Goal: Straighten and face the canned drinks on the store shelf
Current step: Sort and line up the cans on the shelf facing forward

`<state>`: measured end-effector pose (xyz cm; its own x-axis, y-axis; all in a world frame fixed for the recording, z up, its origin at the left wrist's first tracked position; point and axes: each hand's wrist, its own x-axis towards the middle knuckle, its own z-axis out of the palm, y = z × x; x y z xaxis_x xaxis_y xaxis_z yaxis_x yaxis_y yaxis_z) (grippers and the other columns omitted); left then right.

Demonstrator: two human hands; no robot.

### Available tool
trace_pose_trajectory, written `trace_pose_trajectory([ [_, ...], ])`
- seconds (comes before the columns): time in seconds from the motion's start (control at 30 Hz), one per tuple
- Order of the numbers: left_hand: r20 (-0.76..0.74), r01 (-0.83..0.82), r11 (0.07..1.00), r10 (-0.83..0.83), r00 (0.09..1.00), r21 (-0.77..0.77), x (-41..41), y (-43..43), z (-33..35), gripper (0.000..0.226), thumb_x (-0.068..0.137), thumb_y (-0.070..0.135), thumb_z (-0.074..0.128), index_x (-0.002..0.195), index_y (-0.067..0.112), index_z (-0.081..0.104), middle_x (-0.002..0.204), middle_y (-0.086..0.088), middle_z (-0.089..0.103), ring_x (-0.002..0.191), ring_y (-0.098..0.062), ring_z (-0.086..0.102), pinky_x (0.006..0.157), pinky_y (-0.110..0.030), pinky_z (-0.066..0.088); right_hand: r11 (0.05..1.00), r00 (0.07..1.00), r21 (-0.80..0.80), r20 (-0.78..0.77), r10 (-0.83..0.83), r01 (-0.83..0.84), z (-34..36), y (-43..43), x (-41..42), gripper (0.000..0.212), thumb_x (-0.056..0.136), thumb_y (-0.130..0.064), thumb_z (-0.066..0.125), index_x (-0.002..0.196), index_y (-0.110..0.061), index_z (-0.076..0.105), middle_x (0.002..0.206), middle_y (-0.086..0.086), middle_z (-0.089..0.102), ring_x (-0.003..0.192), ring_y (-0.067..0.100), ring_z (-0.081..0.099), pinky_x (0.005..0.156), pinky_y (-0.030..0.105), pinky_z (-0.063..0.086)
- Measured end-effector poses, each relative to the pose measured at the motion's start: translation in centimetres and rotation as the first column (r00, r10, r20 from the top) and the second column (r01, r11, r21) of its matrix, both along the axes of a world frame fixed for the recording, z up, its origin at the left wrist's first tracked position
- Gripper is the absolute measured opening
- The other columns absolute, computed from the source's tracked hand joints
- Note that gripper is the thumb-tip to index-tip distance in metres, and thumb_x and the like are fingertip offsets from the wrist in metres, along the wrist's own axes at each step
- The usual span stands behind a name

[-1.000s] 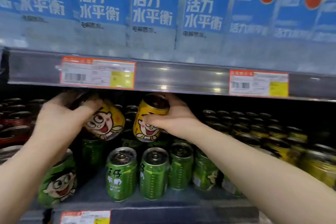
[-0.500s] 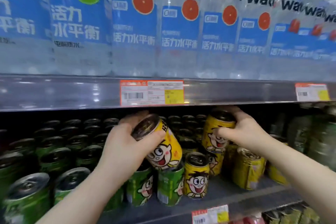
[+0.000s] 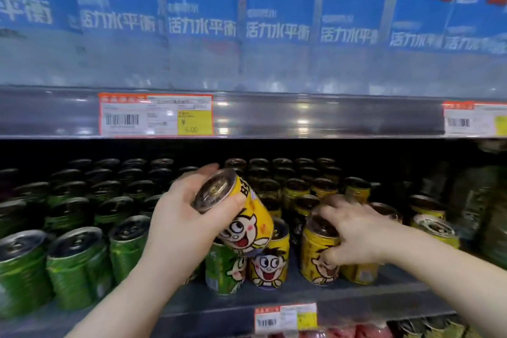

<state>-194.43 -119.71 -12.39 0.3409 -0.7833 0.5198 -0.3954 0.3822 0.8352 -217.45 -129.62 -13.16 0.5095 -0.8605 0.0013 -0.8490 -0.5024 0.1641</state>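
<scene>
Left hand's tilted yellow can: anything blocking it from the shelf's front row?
Yes. Right below the tilted yellow can in the left hand stand a green can and an upright yellow can, filling the front spots there. The right hand grips a third yellow can beside them; the gap between looks narrow.

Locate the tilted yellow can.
Head view, centre: the tilted yellow can is held in the left hand, just above an upright yellow can, left of the right hand.

Two hands, three price tags, seven bottles — cans beyond counting.
</scene>
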Motion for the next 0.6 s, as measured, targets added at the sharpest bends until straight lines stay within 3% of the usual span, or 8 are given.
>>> trace_pose_trajectory([
  [0.07, -0.018, -0.074, 0.997, 0.074, 0.997, -0.025, 1.2, 0.0, -0.2, 0.051, 0.040, 0.060, 0.061, 0.089, 0.047, 0.062, 0.103, 0.014, 0.067, 0.095, -0.001, 0.062, 0.079, -0.021, 0.048, 0.995, 0.992, 0.015, 0.076, 0.102, -0.103, 1.0, 0.2, 1.1, 0.077, 0.075, -0.056, 0.061, 0.141, -0.033, 0.030, 0.150, 0.002, 0.026, 0.133, 0.025, 0.035, 0.107, 0.032, 0.035],
  [0.13, -0.010, -0.145, 0.989, 0.144, 0.989, -0.038, 2.3, 0.3, -0.3, 0.071, 0.041, 0.060, 0.062, 0.107, 0.035, 0.064, 0.104, 0.011, 0.067, 0.096, -0.006, 0.063, 0.082, -0.027, 0.049, 0.960, 0.938, 0.050, 0.236, 0.255, -0.274, 1.6, 0.6, 3.6, 0.075, 0.077, -0.058, 0.060, 0.141, -0.033, 0.031, 0.148, -0.003, 0.029, 0.133, 0.020, 0.036, 0.108, 0.031, 0.035],
  [0.2, -0.015, -0.203, 0.979, 0.203, 0.979, -0.032, 3.3, 0.9, -0.2, 0.070, 0.041, 0.061, 0.061, 0.105, 0.033, 0.064, 0.099, 0.013, 0.067, 0.092, -0.004, 0.063, 0.076, -0.024, 0.047, 0.914, 0.884, 0.036, 0.274, 0.379, -0.403, 1.2, 0.9, 6.7, 0.078, 0.077, -0.059, 0.061, 0.142, -0.030, 0.029, 0.146, -0.002, 0.035, 0.131, 0.020, 0.039, 0.106, 0.033, 0.037],
  [0.27, -0.027, -0.241, 0.970, 0.240, 0.970, -0.028, 4.1, 1.7, -0.2, 0.059, 0.042, 0.061, 0.061, 0.097, 0.039, 0.062, 0.097, 0.012, 0.068, 0.091, -0.006, 0.064, 0.077, -0.027, 0.048, 0.887, 0.871, 0.015, 0.201, 0.449, -0.461, 0.1, 1.2, 9.6, 0.085, 0.074, -0.060, 0.064, 0.143, -0.027, 0.027, 0.142, 0.003, 0.039, 0.128, 0.024, 0.042, 0.103, 0.037, 0.040],
  [0.4, 0.011, -0.272, 0.962, 0.272, 0.962, -0.003, 4.6, 3.2, -0.3, 0.049, 0.050, 0.049, 0.072, 0.097, 0.044, 0.058, 0.098, 0.015, 0.064, 0.085, 0.001, 0.059, 0.071, -0.021, 0.044, 0.884, 0.882, 0.023, 0.094, 0.462, -0.466, -1.4, 1.0, 12.4, 0.095, 0.069, -0.054, 0.071, 0.144, -0.023, 0.023, 0.141, 0.006, 0.040, 0.124, 0.028, 0.044, 0.103, 0.041, 0.038],
  [0.47, 0.030, -0.257, 0.966, 0.257, 0.966, 0.001, 4.3, 3.5, -0.7, 0.042, 0.053, 0.046, 0.077, 0.089, 0.049, 0.054, 0.101, 0.014, 0.064, 0.079, 0.001, 0.059, 0.066, -0.018, 0.042, 0.894, 0.886, 0.060, 0.173, 0.430, -0.445, -1.0, 0.9, 12.3, 0.092, 0.067, -0.052, 0.073, 0.142, -0.026, 0.027, 0.141, 0.002, 0.043, 0.123, 0.024, 0.047, 0.101, 0.038, 0.042],
  [0.6, 0.140, -0.205, 0.978, 0.207, 0.968, -0.030, 3.6, 2.8, -2.1, 0.060, 0.043, 0.059, 0.059, 0.100, 0.042, 0.057, 0.104, 0.021, 0.058, 0.096, 0.016, 0.054, 0.075, -0.002, 0.040, 0.921, 0.839, 0.029, 0.425, 0.341, -0.389, 2.4, 0.2, 10.9, 0.091, 0.067, -0.045, 0.075, 0.143, -0.035, 0.025, 0.146, -0.005, 0.034, 0.130, 0.015, 0.039, 0.105, 0.025, 0.035],
])
